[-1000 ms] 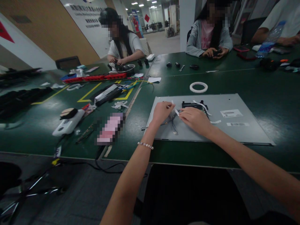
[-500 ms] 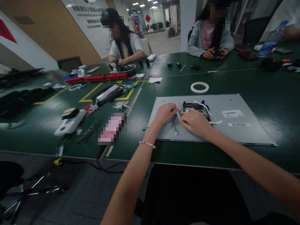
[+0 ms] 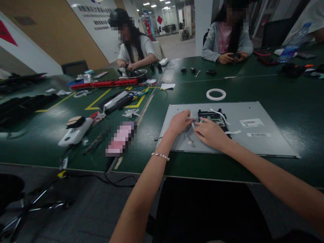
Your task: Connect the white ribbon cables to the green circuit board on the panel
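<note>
A flat grey metal panel (image 3: 253, 144), like the back of a display screen, lies before me on the green table (image 3: 141, 162). On it sits a black-framed circuit board (image 3: 215, 118), partly covered by my right hand (image 3: 211, 133). Thin grey cables (image 3: 189, 135) run beside the board, a small connector at one loose end. My left hand (image 3: 180, 122) is closed, its fingertips pinching at a short strip of white tape (image 3: 193, 125) over the cables. Opposite, the right fingertips press together on the cable. More tape strips (image 3: 234, 132) hang at the board's edges.
A white tape roll (image 3: 216, 99) lies behind the panel. To the left are a phone (image 3: 121, 138), a white power bank-like device (image 3: 76, 133) and a black-and-white pack (image 3: 118, 102). Two people (image 3: 138, 50) (image 3: 225, 44) sit across the table. A water bottle (image 3: 291, 47) stands far right.
Both hands stay at the same spot on the cables, with only small finger shifts. The loose connector end has moved slightly. The person opposite on the right tilts the dark object they hold.
</note>
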`<state>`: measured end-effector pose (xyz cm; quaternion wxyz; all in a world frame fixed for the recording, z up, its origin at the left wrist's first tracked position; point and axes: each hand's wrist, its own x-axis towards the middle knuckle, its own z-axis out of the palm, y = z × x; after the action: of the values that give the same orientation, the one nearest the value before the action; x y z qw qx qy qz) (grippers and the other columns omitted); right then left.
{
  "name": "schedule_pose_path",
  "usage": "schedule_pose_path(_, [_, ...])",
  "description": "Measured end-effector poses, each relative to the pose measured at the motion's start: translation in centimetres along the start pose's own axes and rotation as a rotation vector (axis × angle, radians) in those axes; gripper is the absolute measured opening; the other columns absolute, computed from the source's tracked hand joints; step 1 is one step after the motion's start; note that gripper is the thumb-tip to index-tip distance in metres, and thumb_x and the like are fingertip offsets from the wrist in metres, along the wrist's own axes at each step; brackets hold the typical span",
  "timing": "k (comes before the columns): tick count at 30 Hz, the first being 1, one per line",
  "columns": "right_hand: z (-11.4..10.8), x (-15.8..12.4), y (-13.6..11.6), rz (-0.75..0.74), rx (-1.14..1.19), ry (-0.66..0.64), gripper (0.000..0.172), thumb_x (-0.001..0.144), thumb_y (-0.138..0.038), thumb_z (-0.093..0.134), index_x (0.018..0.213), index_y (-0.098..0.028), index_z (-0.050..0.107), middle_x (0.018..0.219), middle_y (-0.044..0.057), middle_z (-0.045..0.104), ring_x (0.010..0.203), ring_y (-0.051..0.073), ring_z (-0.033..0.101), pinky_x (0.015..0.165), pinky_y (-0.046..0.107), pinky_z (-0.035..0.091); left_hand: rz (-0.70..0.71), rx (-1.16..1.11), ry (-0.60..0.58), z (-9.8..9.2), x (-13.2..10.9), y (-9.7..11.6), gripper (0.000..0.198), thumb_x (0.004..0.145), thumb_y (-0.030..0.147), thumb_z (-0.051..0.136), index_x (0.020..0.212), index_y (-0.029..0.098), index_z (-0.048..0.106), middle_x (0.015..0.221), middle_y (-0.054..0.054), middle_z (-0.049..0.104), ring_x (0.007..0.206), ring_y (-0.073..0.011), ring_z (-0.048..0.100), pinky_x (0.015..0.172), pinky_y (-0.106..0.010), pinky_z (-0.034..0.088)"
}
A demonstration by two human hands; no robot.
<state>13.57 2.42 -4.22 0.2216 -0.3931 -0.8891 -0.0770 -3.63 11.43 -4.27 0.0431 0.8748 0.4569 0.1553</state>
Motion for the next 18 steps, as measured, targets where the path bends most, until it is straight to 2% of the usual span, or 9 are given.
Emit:
schedule_pose_path(3, [-0.2,0.0,-0.1,-0.027,-0.015,-0.023,0.022,0.090,-0.016,0.046,0.086,-0.014,0.067,0.101,0.010,0.066,0.100,0.018,0.060,0.111,0.038,0.028,-0.103,-0.007,0.021,0.0,-0.1,0.2,0.036,0.085,0.038,0.060,0.112,0.019,0.048,0.091,-0.005,0.064,0.081,-0.0187,0.060,0.066,-0.027,0.038])
schedule_pose_path(6, [-0.4,0.0,-0.1,-0.042,-0.022,-0.037,0.022,0.090,-0.017,0.046,0.089,-0.014,0.068,0.100,0.010,0.066,0.097,0.017,0.060,0.113,0.039,0.024,-0.146,-0.016,0.044,0.0,-0.1,0.3,0.042,0.084,0.038,0.059,0.117,0.018,0.044,0.098,-0.007,0.064,0.087,-0.0203,0.062,0.070,-0.028,0.041])
schedule_pose_path(10, [-0.9,0.0,-0.5,-0.068,-0.008,-0.077,0.024,0.091,-0.024,0.046,0.086,-0.014,0.067,0.092,0.008,0.067,0.087,0.017,0.062,0.115,0.042,0.019,-0.203,0.017,0.054,0.1,-0.2,0.2,0.038,0.086,0.035,0.057,0.116,0.017,0.044,0.102,-0.008,0.064,0.092,-0.0215,0.062,0.072,-0.029,0.043])
schedule_pose_path(14, [-1.7,0.3,-1.3,-0.128,-0.013,-0.121,0.028,0.093,-0.025,0.043,0.082,-0.014,0.066,0.080,0.006,0.067,0.077,0.016,0.061,0.114,0.041,0.021,-0.274,0.061,0.068,-0.1,-0.3,0.0,0.033,0.089,0.031,0.054,0.117,0.018,0.044,0.103,-0.009,0.064,0.093,-0.0216,0.062,0.075,-0.029,0.044])
schedule_pose_path(16, [-2.4,0.4,-1.2,-0.141,-0.002,-0.108,0.029,0.093,-0.023,0.041,0.085,-0.014,0.067,0.084,0.006,0.068,0.080,0.015,0.062,0.113,0.040,0.024,-0.283,0.072,0.074,-0.2,-0.4,0.0,0.030,0.090,0.027,0.051,0.118,0.018,0.044,0.104,-0.009,0.064,0.094,-0.0209,0.062,0.077,-0.029,0.045])
schedule_pose_path(18, [-3.1,0.3,-0.2,-0.118,0.019,-0.067,0.029,0.094,-0.022,0.040,0.095,-0.014,0.068,0.098,0.007,0.068,0.093,0.016,0.061,0.112,0.040,0.026,-0.281,0.072,0.083,-0.3,-0.5,-0.1,0.029,0.090,0.023,0.048,0.119,0.018,0.044,0.105,-0.010,0.064,0.094,-0.0206,0.062,0.077,-0.029,0.045])
